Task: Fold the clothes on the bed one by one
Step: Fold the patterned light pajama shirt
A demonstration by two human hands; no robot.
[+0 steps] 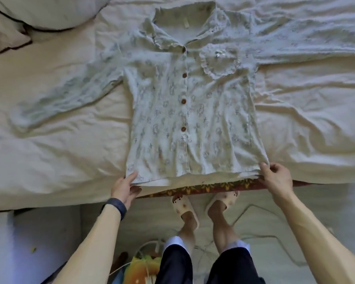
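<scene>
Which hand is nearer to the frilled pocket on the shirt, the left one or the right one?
Right. The right hand pinches the hem corner on the same side of the buttons as the frilled pocket; the left hand holds the opposite corner of the shirt.

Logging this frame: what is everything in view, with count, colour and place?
shirt: one, pale floral print, spread front-up on the bed
buttons: four, brown, down the shirt front
sheet: one, cream, covering the bed
pillows: two, pale with dark piping, top left
patterned cover: one, red-yellow, bed edge under the sheet
slippers: two, cream, on the feet
cables: several, white, on the floor
wristband: one, dark, left wrist
left hand: one, pinches the shirt's left hem corner
right hand: one, grips the right hem corner
</scene>
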